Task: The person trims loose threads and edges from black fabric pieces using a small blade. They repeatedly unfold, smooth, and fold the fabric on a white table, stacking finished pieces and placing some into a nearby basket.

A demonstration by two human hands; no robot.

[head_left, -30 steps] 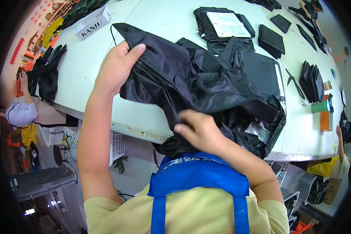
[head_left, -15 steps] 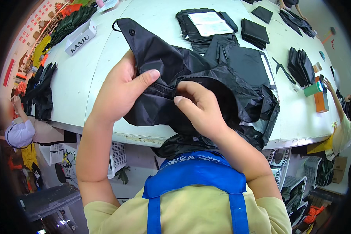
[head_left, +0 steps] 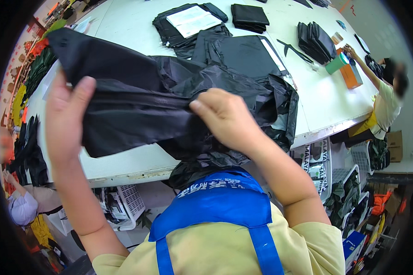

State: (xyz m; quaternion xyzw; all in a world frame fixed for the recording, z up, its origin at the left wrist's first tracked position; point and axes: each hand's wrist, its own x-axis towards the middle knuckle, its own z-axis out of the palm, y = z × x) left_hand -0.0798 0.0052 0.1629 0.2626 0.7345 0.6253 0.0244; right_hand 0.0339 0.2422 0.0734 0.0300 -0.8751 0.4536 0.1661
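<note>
A thin, shiny black zippered fabric piece [head_left: 133, 107] is stretched between my hands above the near edge of the table. My left hand [head_left: 65, 119] is closed on its left end, thumb on top and fingers behind. Near the middle, my right hand [head_left: 227, 117] pinches the fabric along a puckered line leading from the left end. The zipper itself is blurred now, and what lies under my right fingertips is hidden. Crumpled black fabric [head_left: 280, 107] spreads right of my right hand and hangs toward my blue apron [head_left: 211, 201].
Beyond lie a black fabric stack with white paper [head_left: 195, 20], a folded black stack [head_left: 250, 18] and black scissors [head_left: 294, 50]. At right, a co-worker's hand [head_left: 351, 51] is beside a green cylinder [head_left: 337, 63] and an orange box [head_left: 352, 75]. White baskets [head_left: 132, 201] stand below the table edge.
My left hand has moved left and slightly down, pulling the fabric out taut. My right hand has closed into a tighter pinch. The view has swung, shifting the table things left.
</note>
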